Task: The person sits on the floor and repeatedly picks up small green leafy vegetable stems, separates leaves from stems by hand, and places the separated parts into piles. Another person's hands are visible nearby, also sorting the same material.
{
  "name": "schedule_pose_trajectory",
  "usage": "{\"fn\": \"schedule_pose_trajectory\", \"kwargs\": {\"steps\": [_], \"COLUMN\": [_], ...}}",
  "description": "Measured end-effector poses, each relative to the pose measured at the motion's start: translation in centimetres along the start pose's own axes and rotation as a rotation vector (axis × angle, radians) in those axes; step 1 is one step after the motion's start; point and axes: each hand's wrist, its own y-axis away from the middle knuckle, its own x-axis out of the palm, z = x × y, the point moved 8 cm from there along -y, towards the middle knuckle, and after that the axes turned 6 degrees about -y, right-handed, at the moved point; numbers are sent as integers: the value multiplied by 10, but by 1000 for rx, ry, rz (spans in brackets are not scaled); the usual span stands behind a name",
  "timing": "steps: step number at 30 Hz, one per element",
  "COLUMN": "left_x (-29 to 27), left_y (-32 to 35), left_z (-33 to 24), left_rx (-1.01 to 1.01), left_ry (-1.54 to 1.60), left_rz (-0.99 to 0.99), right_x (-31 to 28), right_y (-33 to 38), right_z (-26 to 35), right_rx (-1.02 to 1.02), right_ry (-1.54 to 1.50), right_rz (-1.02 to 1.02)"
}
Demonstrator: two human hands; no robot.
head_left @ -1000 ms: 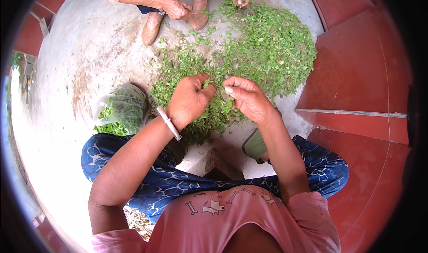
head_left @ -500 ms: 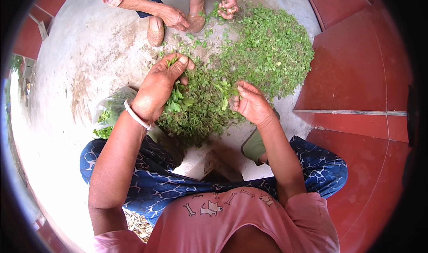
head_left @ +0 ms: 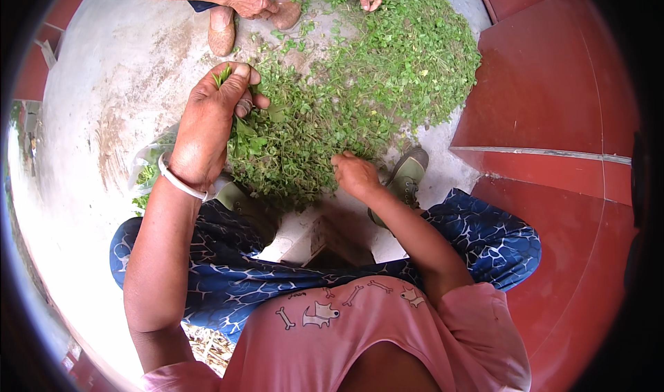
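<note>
My left hand (head_left: 221,108) is closed on a small bunch of leafy greens (head_left: 223,76), whose tips poke up between thumb and fingers. It hovers over the left side of a wide, loose heap of green leaves and stems (head_left: 408,67) on the floor. My right hand (head_left: 357,175) is lower and to the right, at the near edge of the heap. Its fingers are pinched together by the stems; whatever may be between them is hidden.
Across the heap, a co-worker's hands (head_left: 252,3) show near their brown shoe (head_left: 221,32). A clear plastic bag (head_left: 142,167) with greens lies left of my left wrist. My green shoe (head_left: 408,174) stands by the heap. Red tiles (head_left: 539,88) rise at the right.
My right hand has come down to the heap's near edge; the leaves it pinched no longer show. My left hand keeps its bunch. The co-worker's right-side hand now reaches toward the leaves.
</note>
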Motion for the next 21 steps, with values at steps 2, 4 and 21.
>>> {"fn": "schedule_pose_trajectory", "kwargs": {"steps": [2, 4, 21], "left_x": [-2, 3, 6], "left_y": [3, 8, 14], "left_z": [3, 2, 13], "left_rx": [-16, -46, -134], "left_ry": [-25, 41, -120], "left_rz": [8, 16, 28], "right_x": [-29, -54, -41], "right_y": [-9, -13, -67], "right_z": [-19, -41, -26], "right_rx": [55, 80, 101], "right_ry": [-49, -12, 193], "right_rz": [-259, -426, -321]}}
